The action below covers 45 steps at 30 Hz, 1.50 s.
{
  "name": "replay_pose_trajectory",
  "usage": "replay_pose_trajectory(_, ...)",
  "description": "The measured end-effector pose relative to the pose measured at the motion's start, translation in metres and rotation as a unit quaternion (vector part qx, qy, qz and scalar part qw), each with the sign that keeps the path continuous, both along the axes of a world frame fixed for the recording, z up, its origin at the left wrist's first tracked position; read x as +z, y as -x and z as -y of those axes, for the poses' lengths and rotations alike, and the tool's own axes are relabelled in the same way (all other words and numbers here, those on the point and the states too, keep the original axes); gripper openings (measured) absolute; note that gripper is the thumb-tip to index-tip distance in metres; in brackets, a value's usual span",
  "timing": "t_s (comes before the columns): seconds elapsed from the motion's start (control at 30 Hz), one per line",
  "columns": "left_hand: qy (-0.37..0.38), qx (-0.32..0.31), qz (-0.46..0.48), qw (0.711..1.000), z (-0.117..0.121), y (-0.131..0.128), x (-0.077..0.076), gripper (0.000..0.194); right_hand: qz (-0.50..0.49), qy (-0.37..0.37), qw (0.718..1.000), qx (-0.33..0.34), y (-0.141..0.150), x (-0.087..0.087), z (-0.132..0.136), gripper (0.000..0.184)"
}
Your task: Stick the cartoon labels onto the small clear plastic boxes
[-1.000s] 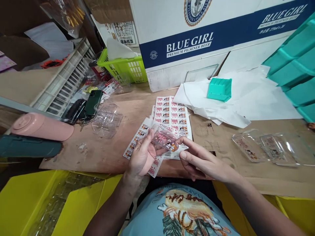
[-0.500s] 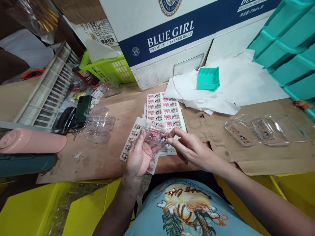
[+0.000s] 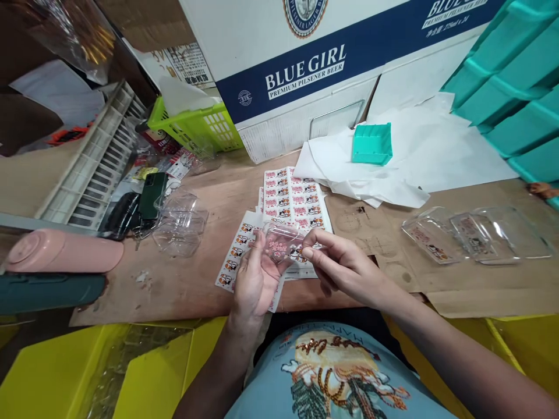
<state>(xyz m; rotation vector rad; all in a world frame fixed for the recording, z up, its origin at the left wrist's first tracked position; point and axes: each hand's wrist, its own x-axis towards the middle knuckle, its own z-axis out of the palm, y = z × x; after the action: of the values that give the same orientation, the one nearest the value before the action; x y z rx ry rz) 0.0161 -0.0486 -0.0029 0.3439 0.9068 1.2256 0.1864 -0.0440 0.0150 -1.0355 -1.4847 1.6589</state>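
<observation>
Tabletop (image 3: 183,297) before a beer carton (image 3: 305,119), with sticker sheets (image 3: 277,193) and a clear case (image 3: 283,243)
Held over the sheets, the case looks light, stiff and slippery; best taken by its edges. Left hand (image 3: 257,280), palm up, clasps one end; right hand's (image 3: 343,263) thumb and forefinger sit at the other, whether gripping I cannot tell.

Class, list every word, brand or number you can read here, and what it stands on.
"BLUE GIRL": beer box, twice, once cut off.
"PREMIUM PILSENER BEER": same box, below each.
"PILSENER LAGER": the box's round badge.
"宠物屋": held clear case; line above blurred.
Too small or blurred: sticker sheets, other cases, shirt, the box's small print.
</observation>
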Motion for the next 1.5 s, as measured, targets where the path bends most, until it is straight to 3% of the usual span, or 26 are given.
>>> replay_pose_trajectory(0.13,0.014,0.006,0.016,1.0,0.001,-0.002,0.002,0.029,-0.047,0.075,0.996,0.003,-0.001,-0.004,-0.005,0.035)
replay_pose_trajectory(0.33,0.012,0.006,0.018,1.0,0.0,-0.002,0.002,0.026,-0.063,0.103,0.993,0.011,-0.001,-0.005,-0.006,0.036)
replay_pose_trajectory(0.9,0.024,0.022,0.006,0.999,0.0,-0.003,0.001,0.027,0.045,0.022,0.998,-0.024,0.001,-0.017,-0.007,0.026)
replay_pose_trajectory(1.17,0.019,0.024,-0.003,1.0,0.0,-0.003,-0.001,0.029,0.094,-0.048,0.993,-0.057,0.005,-0.012,-0.005,0.022)
replay_pose_trajectory(1.5,0.003,0.034,0.001,0.999,0.0,-0.002,-0.004,0.027,0.091,-0.064,0.99,-0.083,0.01,-0.011,-0.005,0.021)
